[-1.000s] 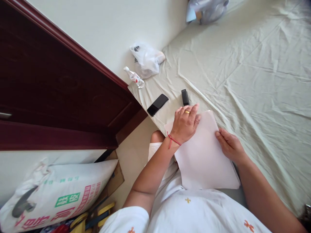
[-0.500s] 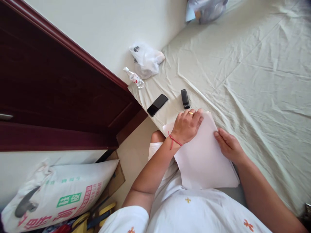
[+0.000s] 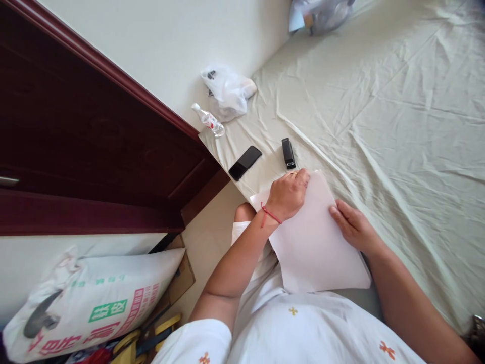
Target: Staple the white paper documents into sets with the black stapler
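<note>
A stack of white paper sheets (image 3: 318,242) lies partly on the sheet-covered bed and partly over my lap. My left hand (image 3: 290,192), with a ring and a red string bracelet, is closed on the stack's far edge; its fingertips are hidden beyond that edge. My right hand (image 3: 352,222) grips the right edge, thumb on top and fingers beneath. Just past the far edge of the paper lies a black stapler (image 3: 288,153). Left of it a black phone (image 3: 245,163) rests near the bed's edge.
By the wall are a clear bottle (image 3: 208,120) and a white plastic bag (image 3: 229,93). Another bag (image 3: 322,17) sits farther back on the bed sheet (image 3: 397,111). On the left stand a dark red wooden cabinet (image 3: 94,126) and a large printed sack (image 3: 102,303).
My left hand has curled its fingers over the far edge of the stack, where it lay flatter before. The stack has shifted slightly left, with my right hand still on it.
</note>
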### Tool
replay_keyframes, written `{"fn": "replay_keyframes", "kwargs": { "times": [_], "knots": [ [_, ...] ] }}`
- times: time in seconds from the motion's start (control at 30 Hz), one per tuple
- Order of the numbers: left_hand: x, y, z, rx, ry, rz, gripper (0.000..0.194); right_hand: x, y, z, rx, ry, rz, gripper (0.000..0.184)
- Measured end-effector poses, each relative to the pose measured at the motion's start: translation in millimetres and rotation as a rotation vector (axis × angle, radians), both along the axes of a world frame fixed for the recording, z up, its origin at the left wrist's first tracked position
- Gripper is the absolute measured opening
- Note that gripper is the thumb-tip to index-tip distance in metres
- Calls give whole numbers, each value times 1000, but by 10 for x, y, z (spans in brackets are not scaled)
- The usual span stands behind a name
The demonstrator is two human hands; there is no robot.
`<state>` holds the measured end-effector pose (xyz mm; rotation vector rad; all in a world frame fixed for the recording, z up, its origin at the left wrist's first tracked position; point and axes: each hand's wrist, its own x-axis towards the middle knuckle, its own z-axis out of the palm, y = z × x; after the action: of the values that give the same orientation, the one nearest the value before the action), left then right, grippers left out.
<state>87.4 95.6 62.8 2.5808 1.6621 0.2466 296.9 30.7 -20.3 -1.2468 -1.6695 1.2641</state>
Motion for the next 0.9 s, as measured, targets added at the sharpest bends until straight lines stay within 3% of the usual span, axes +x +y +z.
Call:
{"fn": "replay_keyframes", "kwargs": {
  "times": [0.1,0.17,0.23,0.33,0.43,0.6,0.67,0.9],
  "knots": [
    [-140,24,-64,47,-87,17,36,-1,5,-11,-26,-35,22,55],
    [-270,-8,-179,161,-174,30,34,14,12,-20,-29,-43,-37,57],
    [-410,-96,-342,266,-280,94,48,44,16,-26,-39,-10,-129,59],
    [-555,-313,-595,201,-515,359,79,93,11,-25,-103,107,-211,59],
    [-544,-553,-729,-14,-880,620,103,110,-6,-17,-179,236,-236,52],
    [-344,-816,-699,-488,-1406,615,76,95,-28,-5,-276,396,-254,43],
    [-303,-863,-708,-593,-1536,661,72,92,-27,0,-310,425,-249,42],
    [-371,-832,-842,-354,-1666,749,60,84,20,-6,-275,356,-371,42]
  ]
}}
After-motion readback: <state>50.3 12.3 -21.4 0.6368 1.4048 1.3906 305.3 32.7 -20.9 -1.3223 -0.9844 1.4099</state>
